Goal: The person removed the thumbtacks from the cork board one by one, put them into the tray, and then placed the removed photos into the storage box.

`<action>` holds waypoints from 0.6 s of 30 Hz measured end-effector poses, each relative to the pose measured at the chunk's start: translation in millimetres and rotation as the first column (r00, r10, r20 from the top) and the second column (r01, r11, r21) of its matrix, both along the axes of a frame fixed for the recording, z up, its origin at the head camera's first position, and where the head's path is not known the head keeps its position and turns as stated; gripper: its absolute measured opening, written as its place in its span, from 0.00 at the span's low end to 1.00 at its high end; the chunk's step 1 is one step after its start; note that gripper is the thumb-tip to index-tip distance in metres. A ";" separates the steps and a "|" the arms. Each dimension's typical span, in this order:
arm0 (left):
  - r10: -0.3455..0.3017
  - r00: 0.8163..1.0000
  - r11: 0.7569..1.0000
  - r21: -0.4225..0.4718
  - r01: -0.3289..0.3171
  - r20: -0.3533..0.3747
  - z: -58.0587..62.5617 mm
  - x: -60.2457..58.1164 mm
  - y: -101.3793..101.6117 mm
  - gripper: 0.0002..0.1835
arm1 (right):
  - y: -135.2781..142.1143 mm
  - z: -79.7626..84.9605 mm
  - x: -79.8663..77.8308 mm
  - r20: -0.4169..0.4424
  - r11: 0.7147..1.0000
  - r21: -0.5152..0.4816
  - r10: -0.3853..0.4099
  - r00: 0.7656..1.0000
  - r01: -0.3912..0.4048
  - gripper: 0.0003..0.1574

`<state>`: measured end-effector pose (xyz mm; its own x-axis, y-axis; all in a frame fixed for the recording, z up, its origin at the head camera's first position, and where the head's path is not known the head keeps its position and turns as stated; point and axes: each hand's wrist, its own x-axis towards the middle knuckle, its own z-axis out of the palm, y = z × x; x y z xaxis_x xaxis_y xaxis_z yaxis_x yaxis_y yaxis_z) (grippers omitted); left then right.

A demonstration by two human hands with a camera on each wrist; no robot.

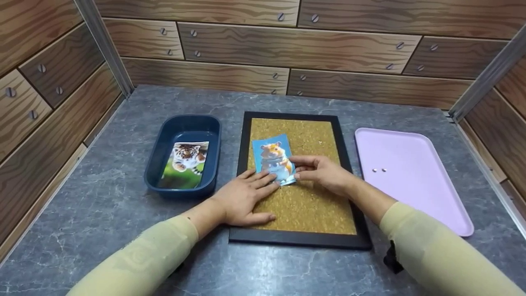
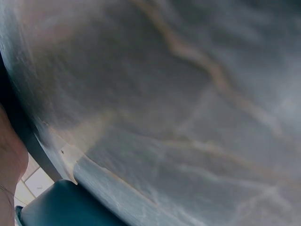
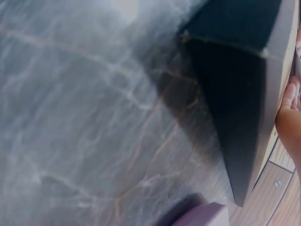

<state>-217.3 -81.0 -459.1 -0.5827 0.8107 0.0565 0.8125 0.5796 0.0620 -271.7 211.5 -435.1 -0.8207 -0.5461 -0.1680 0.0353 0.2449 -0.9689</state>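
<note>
A picture card of a hamster lies slightly tilted on a cork board with a black frame. My left hand rests on the board's left side, its fingers spread and fairly straight, fingertips over the card's lower left part. From the other side, my right hand holds the card's right edge with thumb and fingers, some of them bent. The right wrist view catches part of the right hand at its edge, beside the frame. In the left wrist view, mostly tabletop shows.
Left of the board stands a dark blue bin with a tiger cub picture in it. At the right lies a lilac tray with two small shiny pieces on it. Wood-patterned walls enclose the grey marbled table.
</note>
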 end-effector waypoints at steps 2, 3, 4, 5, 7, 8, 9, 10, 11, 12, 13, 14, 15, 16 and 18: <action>-0.001 1.000 1.000 0.001 0.001 -0.002 0.2 0.1 0.3 0.48 | 0.0 -0.5 -0.1 -0.001 1.000 -0.002 -0.005 1.000 0.005 0.38; -0.002 1.000 1.000 0.003 0.002 -0.003 0.1 0.1 0.4 0.48 | 0.1 -0.8 -0.1 0.001 1.000 -0.005 -0.009 1.000 0.009 0.39; -0.002 1.000 1.000 0.002 0.002 -0.001 0.4 0.2 0.5 0.48 | 0.1 -1.0 -0.1 0.002 1.000 -0.009 -0.013 1.000 0.013 0.39; -0.002 1.000 1.000 0.002 0.002 -0.001 0.7 0.3 0.6 0.48 | 0.1 -1.2 -0.1 0.003 1.000 -0.011 -0.017 1.000 0.017 0.39; -0.002 1.000 1.000 0.002 0.002 0.002 1.1 0.6 0.7 0.48 | -0.1 -1.6 0.0 0.003 1.000 -0.014 -0.025 1.000 0.025 0.39; -0.001 1.000 1.000 0.001 0.001 0.004 1.2 0.8 0.8 0.48 | -0.2 -1.9 0.1 0.001 0.999 -0.014 -0.030 1.000 0.030 0.39; 0.000 1.000 1.000 -0.002 0.000 0.004 1.3 0.9 0.9 0.48 | -0.4 -2.2 0.1 0.001 0.999 -0.014 -0.034 0.999 0.034 0.39; 0.000 1.000 1.000 -0.005 0.000 0.006 1.4 1.1 0.9 0.48 | -0.6 -2.6 0.1 -0.001 0.999 -0.013 -0.038 0.999 0.037 0.39; 0.001 1.000 1.000 -0.007 -0.001 0.007 1.3 1.2 1.0 0.48 | -0.9 -3.0 0.1 -0.005 0.999 -0.011 -0.041 0.999 0.041 0.39; 0.002 1.000 1.000 -0.010 -0.002 0.007 1.2 1.2 1.0 0.48 | -1.2 -3.4 0.2 -0.006 0.999 -0.010 -0.044 0.999 0.044 0.38; 0.003 1.000 1.000 -0.012 -0.002 0.007 1.0 1.2 1.0 0.48 | -1.5 -3.8 0.2 -0.008 0.999 -0.010 -0.049 0.999 0.049 0.38; 0.003 1.000 1.000 -0.014 -0.003 0.005 0.7 1.2 1.0 0.48 | -1.8 -4.1 0.2 -0.011 0.999 -0.009 -0.052 0.999 0.052 0.38; 0.003 1.000 1.000 -0.015 -0.003 0.003 0.4 1.1 0.9 0.48 | -2.0 -4.3 0.2 -0.013 0.998 -0.008 -0.055 0.998 0.055 0.38; 0.003 1.000 1.000 -0.016 -0.003 0.001 0.1 1.0 0.8 0.48 | -2.2 -4.4 0.1 -0.017 0.998 -0.004 -0.056 0.998 0.056 0.38; 0.002 1.000 1.000 -0.018 -0.002 -0.004 -0.2 0.8 0.6 0.48 | -2.3 -4.5 -0.2 -0.022 0.998 0.001 -0.057 0.998 0.057 0.39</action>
